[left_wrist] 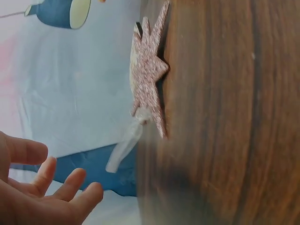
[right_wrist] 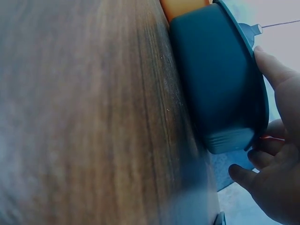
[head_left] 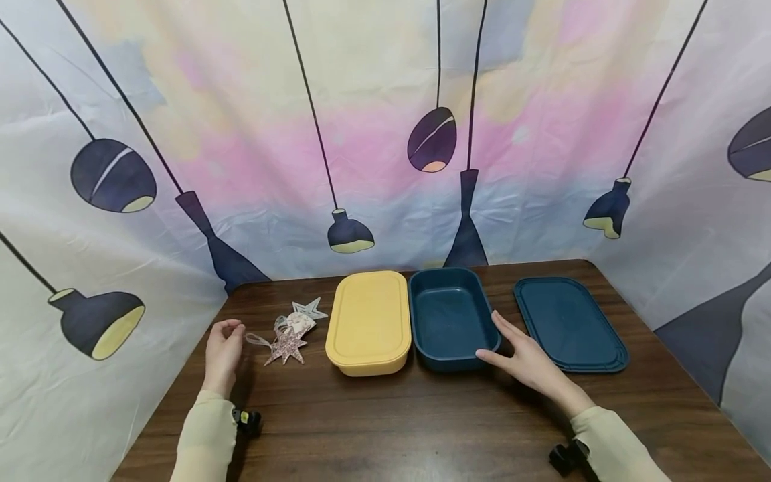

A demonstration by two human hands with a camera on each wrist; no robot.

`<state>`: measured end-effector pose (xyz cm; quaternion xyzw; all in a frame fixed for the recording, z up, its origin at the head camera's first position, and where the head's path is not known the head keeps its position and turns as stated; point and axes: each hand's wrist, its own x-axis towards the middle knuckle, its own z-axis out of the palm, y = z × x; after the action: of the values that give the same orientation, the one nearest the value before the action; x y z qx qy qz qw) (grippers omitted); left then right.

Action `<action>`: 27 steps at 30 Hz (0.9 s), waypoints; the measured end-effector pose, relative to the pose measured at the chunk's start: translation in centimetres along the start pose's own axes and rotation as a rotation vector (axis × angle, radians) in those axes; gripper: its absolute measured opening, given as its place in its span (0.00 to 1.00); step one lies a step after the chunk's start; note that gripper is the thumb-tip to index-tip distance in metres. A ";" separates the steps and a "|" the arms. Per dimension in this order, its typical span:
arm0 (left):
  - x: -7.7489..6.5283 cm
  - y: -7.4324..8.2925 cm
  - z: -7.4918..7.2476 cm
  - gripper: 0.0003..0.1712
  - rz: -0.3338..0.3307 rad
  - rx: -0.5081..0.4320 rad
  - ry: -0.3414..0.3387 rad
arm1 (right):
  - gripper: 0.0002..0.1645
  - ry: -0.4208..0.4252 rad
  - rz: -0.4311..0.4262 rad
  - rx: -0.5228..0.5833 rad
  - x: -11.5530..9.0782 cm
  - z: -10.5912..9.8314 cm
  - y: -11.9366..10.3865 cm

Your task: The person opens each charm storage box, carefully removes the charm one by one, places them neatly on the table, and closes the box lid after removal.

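My left hand (head_left: 224,349) hovers at the table's left side with its fingers loosely bent and nothing in them. Just right of it lie a pink glittery star ornament (head_left: 287,345) with a ribbon loop, a pale ornament (head_left: 300,323) and a silvery star (head_left: 310,308). In the left wrist view the star's ribbon (left_wrist: 125,146) points toward my fingers. My right hand (head_left: 530,361) is at the near right corner of the dark blue box (head_left: 453,365), thumb and fingertips spread along its rim. This box is uncovered and hollow inside.
A yellow box (head_left: 369,321) with its lid on stands against the blue box's left side. The dark blue lid (head_left: 572,325) lies flat on the wooden table (head_left: 385,428) at the right. A printed cloth (head_left: 385,134) hangs behind the table.
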<state>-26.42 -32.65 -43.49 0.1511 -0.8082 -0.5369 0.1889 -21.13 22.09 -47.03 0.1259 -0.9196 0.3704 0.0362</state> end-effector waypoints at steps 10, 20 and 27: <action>-0.8 1.8 1.3 0.21 0.029 0.018 -0.134 | 0.57 0.004 0.006 -0.009 0.0 0.0 -0.2; -1.7 3.5 2.6 0.23 0.079 -0.010 -0.253 | 0.57 -0.005 -0.003 -0.017 -0.2 -0.4 -0.3; -2.3 4.2 2.9 0.26 0.099 -0.055 -0.321 | 0.55 0.018 -0.043 -0.027 0.0 -1.0 -0.6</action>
<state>-25.91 -27.64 -41.00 0.0179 -0.8194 -0.5662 0.0876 -21.04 22.38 -45.86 0.1418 -0.9211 0.3584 0.0542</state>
